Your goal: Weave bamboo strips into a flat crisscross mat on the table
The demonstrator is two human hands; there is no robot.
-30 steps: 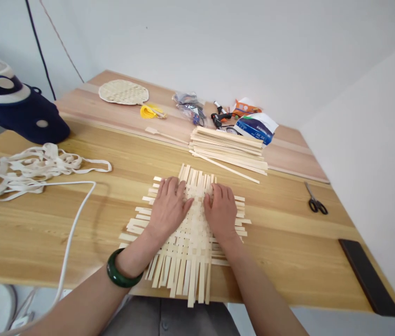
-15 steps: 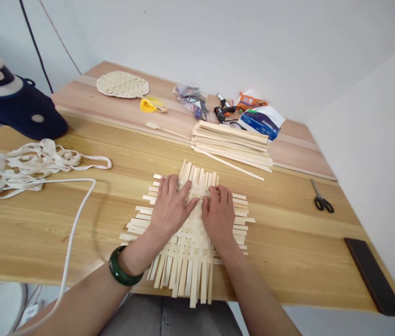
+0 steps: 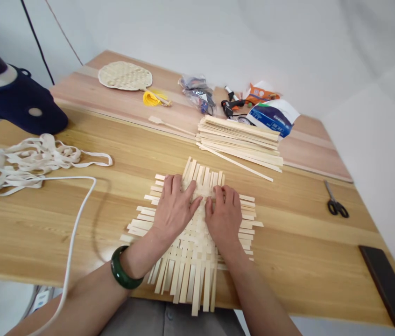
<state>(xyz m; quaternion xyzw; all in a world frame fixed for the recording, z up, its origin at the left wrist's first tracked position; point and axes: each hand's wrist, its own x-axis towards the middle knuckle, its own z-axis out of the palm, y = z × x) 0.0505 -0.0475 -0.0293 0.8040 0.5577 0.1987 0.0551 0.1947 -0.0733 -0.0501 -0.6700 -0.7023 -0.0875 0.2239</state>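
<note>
A woven mat of pale bamboo strips (image 3: 192, 240) lies on the table before me, its loose strip ends sticking out on all sides. My left hand (image 3: 175, 205) rests palm down on the mat's upper left part, fingers and thumb spread. A dark green bangle (image 3: 123, 268) circles that wrist. Over the upper right part, my right hand (image 3: 223, 214) presses down with bent fingers, its thumb apart from the forefinger. Both hands cover some of the weave between them.
Behind the mat sit a stack of loose strips (image 3: 239, 142), a glue gun (image 3: 231, 106) and a blue packet (image 3: 271, 118). A finished woven fan (image 3: 125, 76) lies far left. White tape (image 3: 43, 158) and a white cable (image 3: 74, 228) are left, scissors (image 3: 335, 203) and a dark bar (image 3: 390, 287) right.
The whole view has shifted a little, so the table and its objects appear farther right. Both hands stay on the mat in nearly the same places.
</note>
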